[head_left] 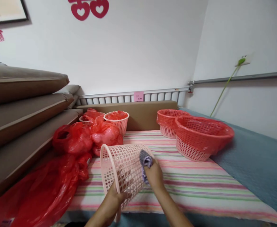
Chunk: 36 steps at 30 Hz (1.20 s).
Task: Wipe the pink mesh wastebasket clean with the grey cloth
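Note:
A pale pink perforated plastic basket (119,165) lies tipped on its side above a striped sheet, its open mouth facing left. My left hand (116,197) grips its lower rim, fingers closed round the edge. My right hand (154,175) presses a small purple-grey cloth (145,160) against the basket's outer wall, fingers closed on the cloth.
Red plastic bags (81,137) are heaped to the left, with a larger one (36,192) at the front left. Baskets lined with red bags stand behind (117,121) and at right (201,135). Stacked brown cushions (22,104) fill the left; a blue blanket (254,157) lies right.

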Each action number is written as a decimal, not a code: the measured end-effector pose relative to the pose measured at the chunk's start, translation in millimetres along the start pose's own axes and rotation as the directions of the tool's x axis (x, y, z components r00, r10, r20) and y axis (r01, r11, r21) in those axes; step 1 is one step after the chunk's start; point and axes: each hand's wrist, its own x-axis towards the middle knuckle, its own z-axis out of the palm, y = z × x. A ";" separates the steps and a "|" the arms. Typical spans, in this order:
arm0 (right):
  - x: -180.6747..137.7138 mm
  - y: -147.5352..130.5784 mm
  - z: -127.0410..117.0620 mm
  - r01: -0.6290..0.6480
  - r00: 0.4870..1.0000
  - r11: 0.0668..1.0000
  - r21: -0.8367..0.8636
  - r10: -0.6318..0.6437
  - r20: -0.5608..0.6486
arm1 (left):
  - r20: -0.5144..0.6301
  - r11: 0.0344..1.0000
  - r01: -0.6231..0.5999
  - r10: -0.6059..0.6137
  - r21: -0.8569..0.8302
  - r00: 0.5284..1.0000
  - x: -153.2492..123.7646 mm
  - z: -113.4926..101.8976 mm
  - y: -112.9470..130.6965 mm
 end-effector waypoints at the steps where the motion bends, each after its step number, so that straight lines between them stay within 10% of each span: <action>1: -11.0 -13.5 3.2 0.032 0.999 0.997 0.069 -0.034 0.021 | -0.006 1.000 -0.005 0.006 0.015 1.000 0.1 -1.6 -3.8; 6: -67.8 -77.2 14.5 0.272 0.940 0.870 0.412 -0.331 0.078 | -0.053 0.977 0.014 -0.003 0.213 0.999 -7.7 -9.6 -8.3; 10: -68.1 -72.0 18.0 0.387 0.890 0.802 0.454 -0.454 0.043 | -0.034 0.971 -0.045 0.055 0.234 0.998 -12.0 -18.8 -11.9; 17: 16.9 25.9 4.4 0.047 0.992 0.999 -0.001 -0.047 -0.121 | -0.052 0.978 0.208 -0.208 0.009 0.977 3.2 -24.9 -34.3; 22: 27.7 43.2 -8.7 -0.017 0.993 0.988 -0.155 -0.002 -0.119 | 0.158 0.993 -0.024 0.005 0.117 0.987 -14.7 -23.8 -27.8; 26: 23.3 38.5 -9.1 0.010 0.993 0.984 -0.177 -0.031 -0.118 | 0.081 0.995 -0.051 0.044 0.081 0.996 -10.3 -14.1 -3.7; 32: -0.4 -2.2 0.5 0.031 0.998 0.997 0.070 -0.027 -0.060 | -0.005 1.000 -0.009 0.009 -0.008 1.000 -0.4 -0.6 3.1; 36: -53.1 -65.4 10.6 0.257 0.957 0.885 0.388 -0.289 0.025 | -0.056 0.994 -0.025 0.031 0.107 0.998 -3.6 -8.3 -11.0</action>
